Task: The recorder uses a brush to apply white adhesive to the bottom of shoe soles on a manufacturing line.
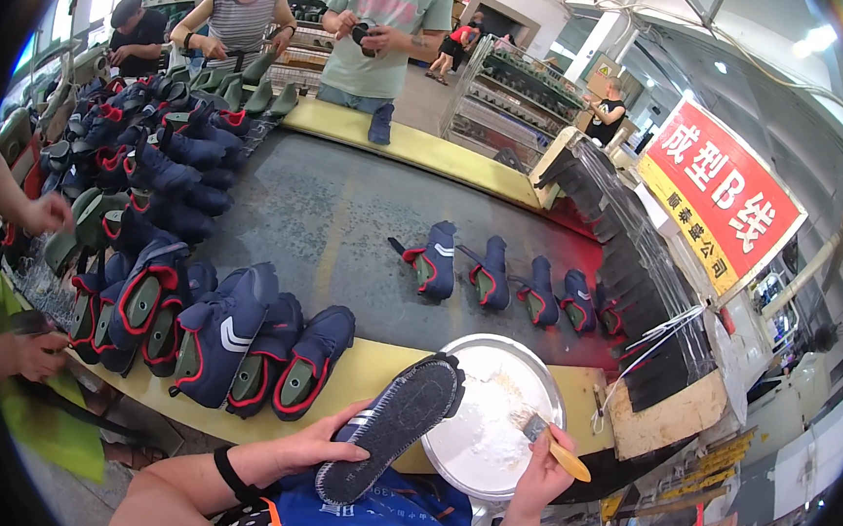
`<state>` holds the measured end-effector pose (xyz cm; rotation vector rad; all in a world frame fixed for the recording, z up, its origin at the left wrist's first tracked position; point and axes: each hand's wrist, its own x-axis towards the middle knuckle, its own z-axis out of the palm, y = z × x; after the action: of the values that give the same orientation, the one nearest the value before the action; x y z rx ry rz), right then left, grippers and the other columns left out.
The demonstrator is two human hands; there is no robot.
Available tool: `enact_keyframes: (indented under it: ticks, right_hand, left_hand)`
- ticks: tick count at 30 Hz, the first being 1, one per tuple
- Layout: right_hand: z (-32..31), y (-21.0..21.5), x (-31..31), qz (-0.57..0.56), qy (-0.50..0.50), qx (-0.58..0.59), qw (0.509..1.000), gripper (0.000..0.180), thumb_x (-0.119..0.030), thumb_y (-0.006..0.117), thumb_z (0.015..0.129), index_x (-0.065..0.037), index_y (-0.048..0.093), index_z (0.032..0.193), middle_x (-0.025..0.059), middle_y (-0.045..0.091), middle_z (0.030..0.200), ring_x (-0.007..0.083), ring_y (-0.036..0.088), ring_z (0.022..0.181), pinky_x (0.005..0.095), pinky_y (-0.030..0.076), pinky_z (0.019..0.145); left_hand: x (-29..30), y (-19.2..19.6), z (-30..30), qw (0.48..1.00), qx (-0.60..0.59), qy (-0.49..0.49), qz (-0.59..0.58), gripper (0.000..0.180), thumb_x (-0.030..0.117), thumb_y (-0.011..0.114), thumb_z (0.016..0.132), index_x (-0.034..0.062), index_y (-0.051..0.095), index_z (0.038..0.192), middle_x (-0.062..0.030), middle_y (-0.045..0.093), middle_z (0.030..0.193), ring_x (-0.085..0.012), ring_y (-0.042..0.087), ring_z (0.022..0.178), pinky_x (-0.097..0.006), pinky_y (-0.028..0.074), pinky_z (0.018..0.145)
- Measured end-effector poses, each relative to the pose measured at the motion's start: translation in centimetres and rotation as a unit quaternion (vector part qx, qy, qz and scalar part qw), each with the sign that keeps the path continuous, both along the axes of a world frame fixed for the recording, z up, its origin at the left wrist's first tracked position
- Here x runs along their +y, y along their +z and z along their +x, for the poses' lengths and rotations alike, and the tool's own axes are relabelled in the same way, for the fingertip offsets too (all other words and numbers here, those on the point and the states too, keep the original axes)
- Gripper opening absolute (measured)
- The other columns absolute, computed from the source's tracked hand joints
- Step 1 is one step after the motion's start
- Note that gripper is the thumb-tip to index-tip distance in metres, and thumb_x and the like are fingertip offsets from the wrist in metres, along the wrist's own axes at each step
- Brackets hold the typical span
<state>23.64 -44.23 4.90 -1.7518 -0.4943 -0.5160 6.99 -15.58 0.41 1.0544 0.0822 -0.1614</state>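
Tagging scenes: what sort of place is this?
Likely a shoe factory line: navy shoes ride a conveyor belt, the left hand holds a shoe sole up, the right hand a brush.

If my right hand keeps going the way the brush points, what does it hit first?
Most likely the white paste in the round metal pan: the right hand aims its brush up-left over it, though depth is unclear.

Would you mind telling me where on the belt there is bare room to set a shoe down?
The dark belt is bare in its middle, between the shoe pile on the left and the row of five shoes on the right. The yellow edge near the bowl is narrow. The left side is crowded.
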Motion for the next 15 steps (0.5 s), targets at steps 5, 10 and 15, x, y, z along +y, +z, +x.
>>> enact_keyframes:
  ticks: [5,10,15]
  right_hand:
    - [-0.3,0.4,-0.7,0.023,-0.026,0.010,0.999,0.020,-0.002,0.064,0.098,0.008,0.062,0.115,0.0116,0.060,0.110,0.0174,0.061,0.098,0.0290,0.052,0.085]
    - [-0.6,0.0,-0.6,0.026,-0.052,-0.052,0.997,0.019,-0.001,0.065,0.096,0.008,0.062,0.113,0.0127,0.061,0.107,0.0217,0.062,0.095,0.0324,0.051,0.087]
    - [-0.9,0.4,-0.4,0.001,-0.036,-0.073,0.997,0.017,0.001,0.066,0.095,0.007,0.064,0.111,0.0135,0.062,0.103,0.0233,0.062,0.094,0.0326,0.051,0.087]
  left_hand:
    - [-0.3,1.0,0.0,1.000,0.018,-0.006,0.006,0.095,0.018,0.074,0.085,0.0039,0.020,0.161,-0.0181,0.051,0.143,-0.0247,0.053,0.130,-0.037,0.040,0.111]
    - [-0.5,1.7,-0.1,1.000,0.011,0.004,0.017,0.095,0.016,0.074,0.084,0.0028,0.020,0.161,-0.0187,0.052,0.141,-0.0251,0.054,0.128,-0.038,0.041,0.110]
    - [-0.6,1.6,-0.2,1.000,0.021,0.004,0.014,0.095,0.016,0.074,0.084,0.0028,0.019,0.161,-0.0188,0.053,0.140,-0.0246,0.055,0.127,-0.037,0.042,0.109]
